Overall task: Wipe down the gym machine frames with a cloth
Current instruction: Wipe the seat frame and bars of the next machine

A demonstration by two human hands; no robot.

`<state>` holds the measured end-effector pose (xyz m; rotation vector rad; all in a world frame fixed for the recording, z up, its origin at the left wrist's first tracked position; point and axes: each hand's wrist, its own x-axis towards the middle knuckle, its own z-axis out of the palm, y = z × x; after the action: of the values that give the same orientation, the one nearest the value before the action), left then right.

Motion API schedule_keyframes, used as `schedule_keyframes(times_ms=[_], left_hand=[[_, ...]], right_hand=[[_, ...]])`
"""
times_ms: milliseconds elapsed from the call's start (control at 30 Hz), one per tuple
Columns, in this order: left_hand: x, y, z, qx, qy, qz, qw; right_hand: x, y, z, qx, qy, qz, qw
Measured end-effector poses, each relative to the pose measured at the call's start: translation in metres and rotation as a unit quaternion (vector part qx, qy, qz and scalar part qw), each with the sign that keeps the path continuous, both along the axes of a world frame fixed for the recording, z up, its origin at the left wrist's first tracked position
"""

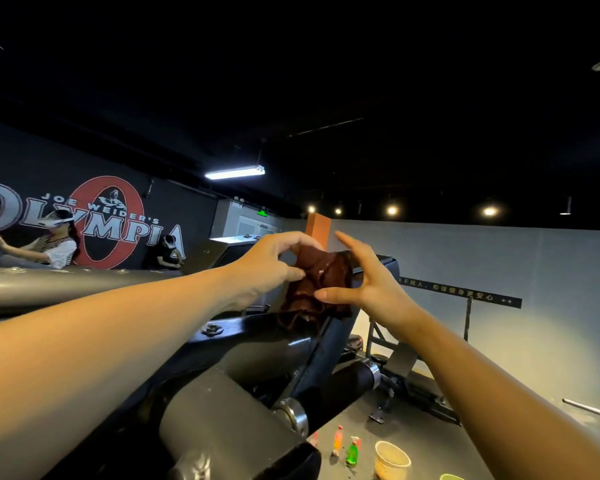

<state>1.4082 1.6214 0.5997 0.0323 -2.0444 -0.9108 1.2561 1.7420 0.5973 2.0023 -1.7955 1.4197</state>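
At the far left, a black wall carries a large red and silver painted logo (pixel 94 221), and two people sit in front of it, one at the edge (pixel 54 242) and one further along (pixel 168 251). A thick grey tube (pixel 66 284) of a machine runs across below them. Overhead the ceiling is dark, with a strip light (pixel 234 173) near the middle and small round lamps (pixel 392 210) to the right.

In the centre, the dark machine frame (pixel 257 332) slopes up from the lower left, with a bolt head (pixel 211 329) on its top face. The left hand (pixel 274 263) reaches in from the left, its curled fingers and thumb pinching the upper left edge of a dark brown cloth (pixel 317 289). The cloth hangs bunched, its lower folds resting on the frame.

The right hand (pixel 368 278) is spread wide just beside the cloth, fingers straight; the thumb touches the cloth's right side and the palm sits against its edge.

Further right stands a pale wall (pixel 499 258) with a black sign strip (pixel 465 292). On the floor at lower right are a green spray bottle (pixel 352 453), an orange bottle (pixel 337 441) and a paper cup (pixel 392 459).
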Motion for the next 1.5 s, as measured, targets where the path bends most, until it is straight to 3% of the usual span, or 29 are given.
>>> schedule_keyframes(times_ms=[167, 333, 500, 567, 800, 933, 1100, 1267, 1433, 1500], left_hand=[[0.018, 0.005, 0.000, -0.006, 0.008, 0.022, 1.000], [0.037, -0.010, -0.013, 0.019, -0.019, 0.178, 0.984], [0.076, -0.028, -0.031, -0.136, -0.229, 0.332, 0.905], [0.086, -0.030, -0.037, -0.143, -0.265, 0.330, 0.895], [0.093, -0.028, -0.039, -0.102, -0.250, 0.284, 0.920], [0.099, -0.029, -0.034, -0.112, -0.269, 0.254, 0.922], [0.102, -0.018, -0.030, -0.177, -0.294, 0.278, 0.897], [0.120, 0.013, -0.027, -0.245, -0.309, 0.290, 0.872], [0.143, 0.033, -0.040, -0.288, -0.284, 0.328, 0.854], [0.141, 0.035, -0.043, -0.308, -0.262, 0.330, 0.853]], right_hand=[[0.020, -0.010, 0.008, -0.012, 0.062, -0.035, 0.997], [0.031, -0.025, 0.005, -0.118, 0.134, -0.223, 0.958], [0.040, -0.032, -0.015, 0.197, 0.313, -0.159, 0.915], [0.044, -0.036, -0.023, 0.200, 0.302, -0.137, 0.922], [0.049, -0.021, -0.036, 0.181, 0.198, -0.031, 0.963], [0.049, -0.027, -0.026, 0.203, 0.209, -0.084, 0.953], [0.083, -0.024, -0.035, 0.220, 0.166, 0.015, 0.961], [0.076, -0.024, -0.034, 0.205, 0.206, -0.099, 0.952], [0.101, 0.003, -0.038, 0.199, 0.178, 0.041, 0.963], [0.098, 0.010, -0.036, 0.164, 0.166, 0.034, 0.972]])
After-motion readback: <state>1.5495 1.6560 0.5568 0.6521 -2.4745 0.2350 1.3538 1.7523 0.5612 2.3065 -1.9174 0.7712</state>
